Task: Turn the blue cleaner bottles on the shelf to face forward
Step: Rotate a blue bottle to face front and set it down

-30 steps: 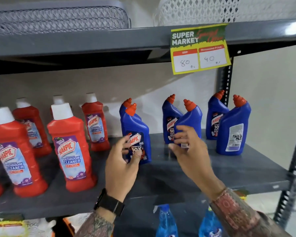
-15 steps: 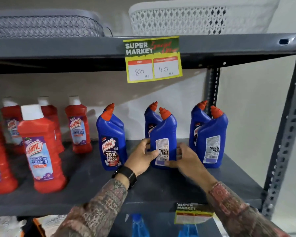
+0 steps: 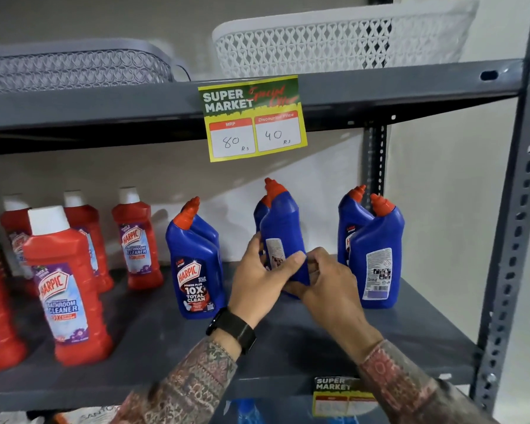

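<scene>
Several blue cleaner bottles with orange caps stand on the grey shelf (image 3: pixel 288 347). The middle front bottle (image 3: pixel 283 228) is held between both hands, turned partway so its white back label shows at an angle. My left hand (image 3: pixel 257 283) grips its left side and my right hand (image 3: pixel 328 283) grips its lower right. The left front blue bottle (image 3: pixel 195 270) shows its front label. The right front blue bottle (image 3: pixel 377 261) shows its white back label. Other blue bottles stand partly hidden behind each of these.
Several red bathroom cleaner bottles (image 3: pixel 68 289) fill the shelf's left half. A yellow price tag (image 3: pixel 251 117) hangs from the shelf above, which carries a grey basket (image 3: pixel 74 68) and a white basket (image 3: pixel 334 41). A perforated steel upright (image 3: pixel 514 240) bounds the right side.
The middle blue bottle has been rotated between my hands; its back label now points left of me rather than straight at me. The view has moved closer to the shelf.
</scene>
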Motion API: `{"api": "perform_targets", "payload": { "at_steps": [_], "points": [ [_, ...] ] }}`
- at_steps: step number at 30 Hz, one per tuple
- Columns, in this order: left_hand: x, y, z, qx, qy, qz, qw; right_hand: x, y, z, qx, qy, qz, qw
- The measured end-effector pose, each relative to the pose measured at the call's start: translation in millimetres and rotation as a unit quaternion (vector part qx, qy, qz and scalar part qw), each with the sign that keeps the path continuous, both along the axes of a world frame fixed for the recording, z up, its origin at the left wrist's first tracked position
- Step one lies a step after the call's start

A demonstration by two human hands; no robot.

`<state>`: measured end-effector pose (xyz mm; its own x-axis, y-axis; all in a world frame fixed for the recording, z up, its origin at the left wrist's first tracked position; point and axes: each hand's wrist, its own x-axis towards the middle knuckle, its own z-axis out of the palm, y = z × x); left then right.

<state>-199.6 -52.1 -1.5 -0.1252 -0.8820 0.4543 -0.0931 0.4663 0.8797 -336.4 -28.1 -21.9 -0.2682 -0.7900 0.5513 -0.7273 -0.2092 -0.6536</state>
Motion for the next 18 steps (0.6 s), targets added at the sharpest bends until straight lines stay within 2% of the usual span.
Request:
{"api": "perform_targets", "payload": {
  "at_steps": [2,4,8,12,15,18],
  "points": [
    [-3,2,1,0.007,0.015,-0.022,1.0,5,6,1,-0.005,0.073,-0.007,0.997],
    [-1,1,0,0.019,0.031,-0.047,0.998,5,8,0,0.012,0.083,0.008,0.996],
    [13,-3,-1,0.052,0.043,-0.101,0.993,-9,1,-1,0.109,-0.053,0.143,0.982],
    [20,-8,-4,0.082,0.044,-0.152,0.984,-17,-11,-8,0.119,-0.157,0.246,0.949],
    [22,-7,-9,0.085,0.04,-0.16,0.983,-13,-15,-14,0.096,-0.181,0.227,0.952],
    [18,-2,-15,0.043,0.024,-0.07,0.996,-5,-13,-15,0.083,-0.157,0.151,0.972]
  ]
}}
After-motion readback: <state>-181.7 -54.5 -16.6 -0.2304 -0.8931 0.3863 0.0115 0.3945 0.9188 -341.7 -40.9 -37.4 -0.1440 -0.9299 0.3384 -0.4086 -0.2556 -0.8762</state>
